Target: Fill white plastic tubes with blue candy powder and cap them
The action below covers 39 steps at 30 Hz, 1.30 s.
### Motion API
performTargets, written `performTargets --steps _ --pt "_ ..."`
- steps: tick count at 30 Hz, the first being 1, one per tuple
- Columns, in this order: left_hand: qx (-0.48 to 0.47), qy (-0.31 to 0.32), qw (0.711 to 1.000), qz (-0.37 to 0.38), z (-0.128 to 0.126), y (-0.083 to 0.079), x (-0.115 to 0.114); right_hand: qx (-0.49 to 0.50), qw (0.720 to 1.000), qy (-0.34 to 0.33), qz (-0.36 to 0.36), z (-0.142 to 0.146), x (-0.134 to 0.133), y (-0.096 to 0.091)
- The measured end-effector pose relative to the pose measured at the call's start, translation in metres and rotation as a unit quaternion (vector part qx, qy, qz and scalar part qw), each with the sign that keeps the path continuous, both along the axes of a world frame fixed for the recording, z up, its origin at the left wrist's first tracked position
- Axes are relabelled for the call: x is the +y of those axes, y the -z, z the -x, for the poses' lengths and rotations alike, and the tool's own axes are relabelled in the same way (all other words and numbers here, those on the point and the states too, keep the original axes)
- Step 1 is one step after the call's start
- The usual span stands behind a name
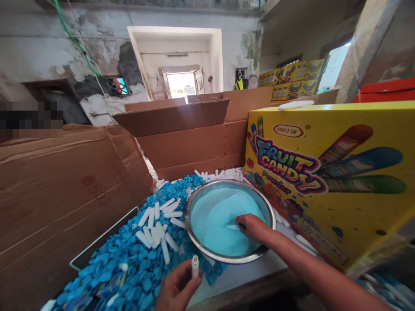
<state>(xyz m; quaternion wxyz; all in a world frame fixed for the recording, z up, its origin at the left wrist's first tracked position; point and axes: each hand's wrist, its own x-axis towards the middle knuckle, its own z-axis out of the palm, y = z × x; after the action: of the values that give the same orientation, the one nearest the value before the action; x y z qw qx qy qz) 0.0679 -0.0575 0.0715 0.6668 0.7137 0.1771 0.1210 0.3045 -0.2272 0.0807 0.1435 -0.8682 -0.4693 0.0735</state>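
My left hand (pixel 177 287) is closed around a small white tube (pixel 195 266), held upright at the bottom of the view. My right hand (pixel 254 226) reaches into a steel bowl (pixel 197 203) of light blue powder (pixel 220 220). Its fingers pinch a small white scoop-like piece (pixel 233 226) that I cannot name, dipped in the powder. A heap of blue caps (pixel 136 263) lies left of the bowl, with several white tubes (pixel 158 229) on top of it.
A yellow "Fruit Candy Powder" box (pixel 327 181) stands right of the bowl. Brown cardboard sheets (pixel 65 190) wall in the left and back. More white tubes (pixel 223 174) lie behind the bowl. Stacked yellow boxes (pixel 292 80) sit far back.
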Motion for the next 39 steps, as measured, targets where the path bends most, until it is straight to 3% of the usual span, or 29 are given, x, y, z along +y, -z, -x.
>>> performTargets --steps 3,5,9,13,18,25,29,33,39 --pt "-0.025 0.03 0.996 -0.083 -0.027 -0.026 -0.002 -0.001 1.0 -0.005 -0.015 0.0 -0.004 0.0" --pt "-0.032 0.033 0.987 -0.152 -0.047 -0.034 -0.002 0.001 1.0 -0.009 -0.018 -0.001 -0.007 -0.001" --pt "-0.015 0.033 0.964 -0.264 -0.08 -0.032 -0.002 0.011 0.999 -0.011 -0.038 -0.003 -0.014 -0.009" --pt "0.031 0.079 0.948 -0.306 -0.1 -0.025 -0.006 0.043 0.996 -0.014 -0.072 -0.003 -0.022 -0.025" --pt "0.052 0.111 0.94 -0.32 -0.109 -0.023 -0.013 0.067 0.993 -0.025 -0.092 0.0 -0.027 -0.039" --pt "0.035 0.129 0.945 -0.298 -0.109 -0.02 -0.02 0.048 0.995 -0.049 -0.074 0.001 -0.022 -0.039" --pt "0.031 0.125 0.944 -0.304 -0.11 -0.018 -0.022 -0.028 0.996 -0.068 -0.049 0.004 -0.018 -0.046" --pt "0.035 0.107 0.946 -0.303 -0.113 -0.015 -0.028 -0.144 0.984 -0.102 0.026 0.012 -0.01 -0.06" --pt "0.031 0.078 0.954 -0.287 -0.116 -0.014 -0.031 -0.176 0.973 -0.144 0.049 0.016 0.004 -0.074"
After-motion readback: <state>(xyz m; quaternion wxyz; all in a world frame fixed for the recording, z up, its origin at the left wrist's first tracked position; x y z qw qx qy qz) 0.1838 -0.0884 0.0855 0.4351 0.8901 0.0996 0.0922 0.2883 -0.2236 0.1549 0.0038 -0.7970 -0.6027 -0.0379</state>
